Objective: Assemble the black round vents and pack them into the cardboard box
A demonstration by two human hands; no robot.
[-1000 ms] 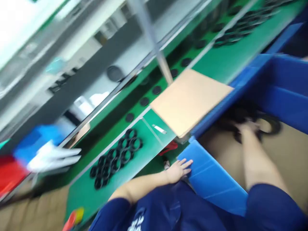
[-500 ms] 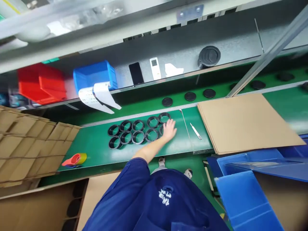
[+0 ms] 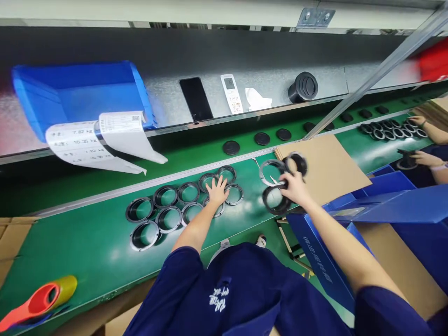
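Note:
Black plastic rings [image 3: 169,219] stand in two rows on the green workbench [image 3: 94,233]. Spread fingers of my left hand [image 3: 217,191] touch the rings at the right end of these rows, partly covering one. My right hand [image 3: 296,189], farther right, grips a cluster of black rings [image 3: 276,200] over the bench, close to the cardboard sheets. Its fingers are closed round their rims, and motion smears the rings a little. A utility knife [image 3: 273,179] shows partly through one held ring.
Flat cardboard sheets [image 3: 336,158] lie to the right, above an open blue box [image 3: 315,252]. A tape dispenser [image 3: 45,298] sits at left. The shelf holds a blue bin [image 3: 84,98], phone [image 3: 196,99], remote [image 3: 231,93] and round black vent [image 3: 304,87]. A co-worker's hands [image 3: 420,158] handle parts at far right.
The view has swung right and closer to the bench. My right hand has come into view, holding rings over the bench. My left hand remains at the rows' right end, fingers spread.

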